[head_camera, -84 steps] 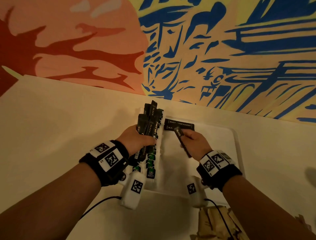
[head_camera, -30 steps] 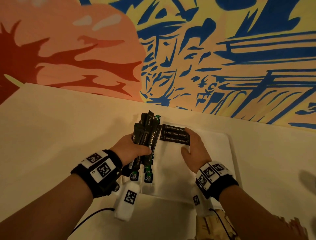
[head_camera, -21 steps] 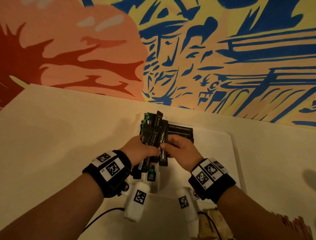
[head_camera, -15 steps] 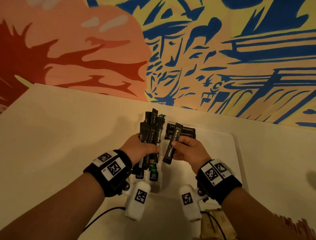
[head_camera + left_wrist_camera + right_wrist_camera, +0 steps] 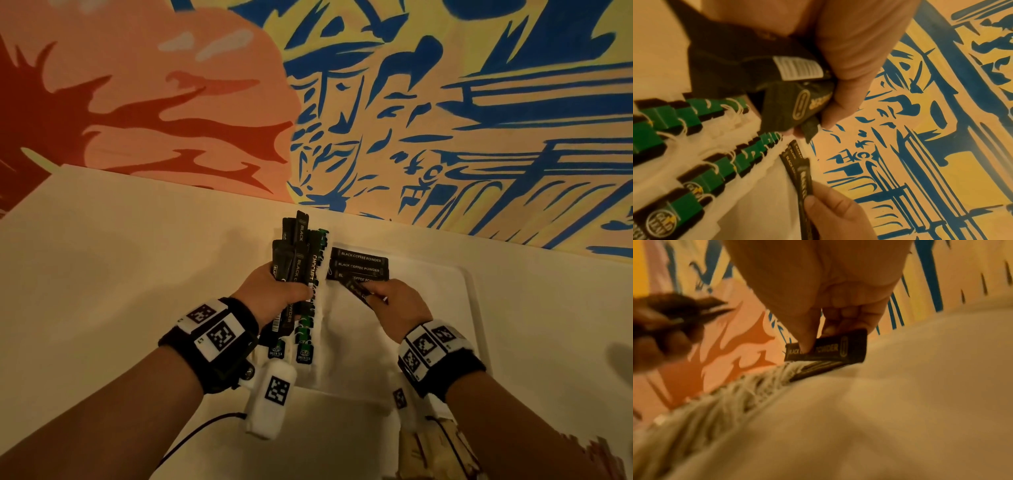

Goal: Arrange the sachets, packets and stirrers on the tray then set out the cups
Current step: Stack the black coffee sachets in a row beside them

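Observation:
My left hand [image 5: 274, 291] grips a bundle of black coffee sachets [image 5: 296, 253] upright over the left edge of the white tray [image 5: 442, 301]; the left wrist view shows the bundle [image 5: 789, 91] in its curled fingers. My right hand [image 5: 394, 301] pinches one black coffee sachet [image 5: 358, 291] just below a row of three sachets [image 5: 359, 265] lying flat at the tray's far end. In the right wrist view the pinched sachet [image 5: 830, 348] hangs close above that row. Two rows of green tea bags [image 5: 305, 339] lie along the tray's left side, also clear in the left wrist view [image 5: 694, 113].
The tray sits on a white table [image 5: 102, 274] against a painted wall [image 5: 445, 102]. A heap of pale brown packets [image 5: 435, 445] lies near the table's front edge under my right forearm. The right half of the tray is bare.
My right hand took one sachet from the bundle in my left hand and carried it right and forward to the row of three. The left hand stayed put.

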Motion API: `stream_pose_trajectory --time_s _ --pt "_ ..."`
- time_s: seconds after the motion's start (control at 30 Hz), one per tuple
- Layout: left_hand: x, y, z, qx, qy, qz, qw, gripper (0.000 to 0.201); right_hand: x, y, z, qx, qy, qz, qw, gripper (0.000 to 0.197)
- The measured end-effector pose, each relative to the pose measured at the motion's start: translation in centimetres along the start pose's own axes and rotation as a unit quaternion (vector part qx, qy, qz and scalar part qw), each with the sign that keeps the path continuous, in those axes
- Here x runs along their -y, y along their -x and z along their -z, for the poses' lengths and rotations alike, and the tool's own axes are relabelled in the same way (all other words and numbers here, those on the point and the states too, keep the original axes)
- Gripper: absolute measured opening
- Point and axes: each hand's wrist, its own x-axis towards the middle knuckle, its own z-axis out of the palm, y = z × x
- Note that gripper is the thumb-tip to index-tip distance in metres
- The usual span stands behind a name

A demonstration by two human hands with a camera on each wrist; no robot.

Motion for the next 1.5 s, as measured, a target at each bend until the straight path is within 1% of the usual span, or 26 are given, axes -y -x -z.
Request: stream_pose_trajectory --time_s 0.07,0.17,0.27,0.37,0.5,0.6,0.8,0.93,1.07,1.13,1.27,1.33,1.43,1.5 --pt "0.1 -0.1 0.5 -0.004 -0.002 0.005 1.0 0.013 -0.9 -0.6 0.2 0.02 0.056 -0.007 0.998 0.032" --pt "0.4 -0.1 1.0 0.002 -0.007 0.018 1.0 0.015 -0.8 -1.4 -0.1 0.035 0.088 0.01 0.996 0.029" --pt "0.6 -0.1 1.2 0.002 -0.017 0.017 1.0 0.018 -0.3 -2.0 -0.5 -0.007 0.082 0.054 0.995 0.03" --pt "0.7 -0.4 1.4 -0.001 -0.023 0.014 1.0 0.025 -0.2 -1.7 -0.8 -0.039 0.065 0.079 0.994 0.031" --pt "0.6 -0.6 1.3 -0.002 -0.033 0.011 0.999 0.023 -0.4 0.2 -1.3 -0.004 0.116 0.088 0.989 0.035" --pt "0.5 -0.7 0.9 -0.001 -0.036 0.01 0.999 0.02 -0.7 1.3 -1.6 -0.002 0.133 0.096 0.986 0.042" --pt "0.4 -0.6 0.7 0.004 -0.054 0.009 0.998 0.019 -0.6 1.3 -2.1 0.014 0.152 0.069 0.986 0.048" --pt "0.5 -0.6 1.1 0.001 -0.069 -0.001 0.998 0.017 -0.5 1.0 -2.3 0.02 0.156 0.064 0.985 0.05" --pt "0.7 -0.5 1.1 0.005 -0.064 0.001 0.998 0.023 -0.6 1.0 -2.3 0.02 0.155 0.067 0.985 0.051" --pt "0.8 -0.3 1.0 0.004 -0.059 0.002 0.998 0.025 -0.6 0.9 -2.3 0.021 0.152 0.067 0.986 0.051" --pt "0.7 0.1 0.7 0.008 -0.065 0.005 0.998 0.021 -0.7 0.9 -2.2 0.013 0.145 0.071 0.987 0.051" --pt "0.6 0.2 0.6 0.013 -0.072 0.005 0.997 0.021 -0.7 1.1 -1.9 -0.002 0.111 0.085 0.99 0.05" --pt "0.5 0.2 0.5 0.022 -0.078 0.005 0.997 0.022 -0.2 1.5 -1.5 -0.058 -0.009 0.117 0.991 0.057" --pt "0.5 0.3 0.4 0.028 -0.083 0.007 0.996 0.02 0.3 1.7 -1.5 -0.118 -0.043 0.169 0.977 0.062"
